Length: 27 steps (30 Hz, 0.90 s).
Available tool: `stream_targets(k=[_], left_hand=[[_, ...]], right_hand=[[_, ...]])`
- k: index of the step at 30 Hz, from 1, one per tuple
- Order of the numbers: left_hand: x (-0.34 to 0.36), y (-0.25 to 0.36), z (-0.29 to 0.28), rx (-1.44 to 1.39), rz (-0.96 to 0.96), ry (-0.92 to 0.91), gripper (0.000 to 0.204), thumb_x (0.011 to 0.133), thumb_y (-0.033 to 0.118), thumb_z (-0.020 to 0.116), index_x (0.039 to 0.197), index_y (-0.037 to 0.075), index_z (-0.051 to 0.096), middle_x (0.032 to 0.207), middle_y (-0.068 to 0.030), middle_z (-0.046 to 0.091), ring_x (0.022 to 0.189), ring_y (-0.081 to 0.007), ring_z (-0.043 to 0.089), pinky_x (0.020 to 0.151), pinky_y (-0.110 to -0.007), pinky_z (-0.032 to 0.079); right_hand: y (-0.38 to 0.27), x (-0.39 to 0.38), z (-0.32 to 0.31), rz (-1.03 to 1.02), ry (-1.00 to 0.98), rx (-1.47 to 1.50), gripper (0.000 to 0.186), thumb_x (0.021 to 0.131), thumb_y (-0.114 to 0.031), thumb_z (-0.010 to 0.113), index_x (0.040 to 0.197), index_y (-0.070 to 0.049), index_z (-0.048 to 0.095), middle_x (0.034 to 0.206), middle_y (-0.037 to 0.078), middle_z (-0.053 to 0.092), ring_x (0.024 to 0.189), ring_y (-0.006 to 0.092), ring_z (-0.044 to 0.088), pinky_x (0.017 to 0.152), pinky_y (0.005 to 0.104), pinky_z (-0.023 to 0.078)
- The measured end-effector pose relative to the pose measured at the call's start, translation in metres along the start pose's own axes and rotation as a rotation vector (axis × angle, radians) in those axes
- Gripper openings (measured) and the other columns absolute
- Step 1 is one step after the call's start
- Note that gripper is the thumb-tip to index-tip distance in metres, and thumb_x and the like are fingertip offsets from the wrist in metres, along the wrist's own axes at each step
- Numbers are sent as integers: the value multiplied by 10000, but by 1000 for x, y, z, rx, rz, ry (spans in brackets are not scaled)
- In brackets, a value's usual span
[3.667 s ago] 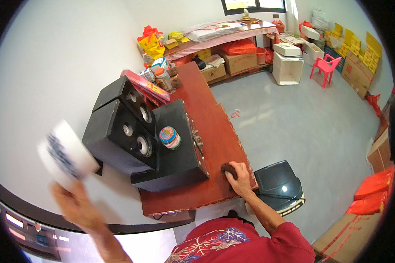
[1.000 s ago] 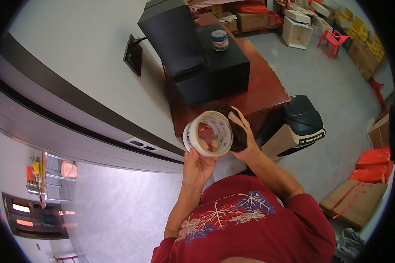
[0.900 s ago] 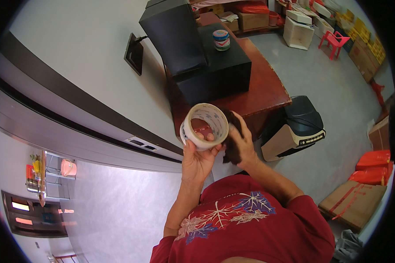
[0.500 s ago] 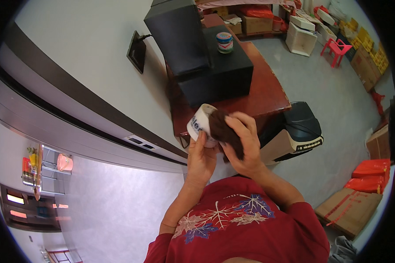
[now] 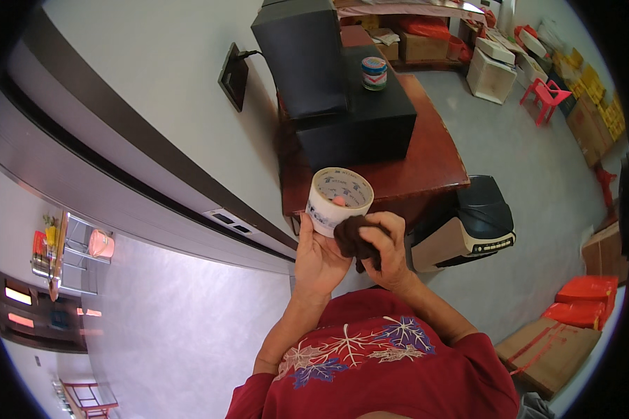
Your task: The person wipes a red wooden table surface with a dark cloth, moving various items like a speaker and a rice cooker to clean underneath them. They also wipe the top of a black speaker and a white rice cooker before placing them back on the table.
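Observation:
My left hand [image 5: 318,262] holds a white tape roll [image 5: 326,220] with dark printing on its side and its hollow core facing up; a fingertip shows inside the ring. My right hand [image 5: 388,251] grips a bunched dark brown cloth [image 5: 356,241] pressed to the lower right side of the roll. Both hands are just in front of the reddish wooden desk [image 5: 437,160]. On the desk, a black box [image 5: 349,136] carries a small jar [image 5: 374,75] with a blue lid, beside an upright black speaker [image 5: 293,63].
A black-and-beige appliance [image 5: 482,216] stands right of the desk. A wall edge [image 5: 140,181] runs along the left. Cardboard [image 5: 538,349] and red packages [image 5: 580,300] lie at the right. A pink chair [image 5: 545,98], white foam box [image 5: 489,77] and cluttered bench [image 5: 419,10] are farther back.
Since 3.7 seconds ago my hands have come together, the cloth leaving the desk. In the last second the roll tilted, then turned its opening upward again, and the cloth moved down its side.

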<state>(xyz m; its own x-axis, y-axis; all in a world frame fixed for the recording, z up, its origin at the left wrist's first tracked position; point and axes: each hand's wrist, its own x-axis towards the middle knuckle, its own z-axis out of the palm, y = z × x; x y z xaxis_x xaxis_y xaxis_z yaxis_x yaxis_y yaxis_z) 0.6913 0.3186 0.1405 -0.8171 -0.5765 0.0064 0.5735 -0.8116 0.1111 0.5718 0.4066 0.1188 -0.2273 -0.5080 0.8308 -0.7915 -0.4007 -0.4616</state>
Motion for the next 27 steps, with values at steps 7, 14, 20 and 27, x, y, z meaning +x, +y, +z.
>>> stream_targets(k=[7,14,20,27], left_hand=[[-7,-4,-21,-56,-87,-114,437,1022,456,303,1183,174,595,1113,-24,675,1098,-296,587,1013,-548,414],[-5,-3,-15,137,-47,-52,423,1031,420,299,1244,150,545,1036,-65,675,1102,-282,590,907,-530,505],[-1,-3,-1,456,178,153,451,1036,403,299,1287,78,486,1125,-102,643,1112,-256,582,923,-419,483],[-12,-18,-28,983,220,224,399,1020,330,426,1245,15,520,1121,-78,619,1015,-163,584,892,-310,470]], right_hand=[[2,23,-7,603,191,549,427,920,-35,524,1328,8,405,1230,119,511,1135,195,496,999,309,379],[6,9,-12,794,174,624,388,954,-54,503,1329,13,430,1183,102,559,1097,167,523,967,297,409],[-26,-11,-21,380,-3,172,556,782,50,616,1318,5,474,1191,188,482,1065,301,519,923,345,428],[-29,7,-20,-60,-54,-125,574,614,32,743,1170,-62,631,1133,156,504,964,328,527,790,400,481]])
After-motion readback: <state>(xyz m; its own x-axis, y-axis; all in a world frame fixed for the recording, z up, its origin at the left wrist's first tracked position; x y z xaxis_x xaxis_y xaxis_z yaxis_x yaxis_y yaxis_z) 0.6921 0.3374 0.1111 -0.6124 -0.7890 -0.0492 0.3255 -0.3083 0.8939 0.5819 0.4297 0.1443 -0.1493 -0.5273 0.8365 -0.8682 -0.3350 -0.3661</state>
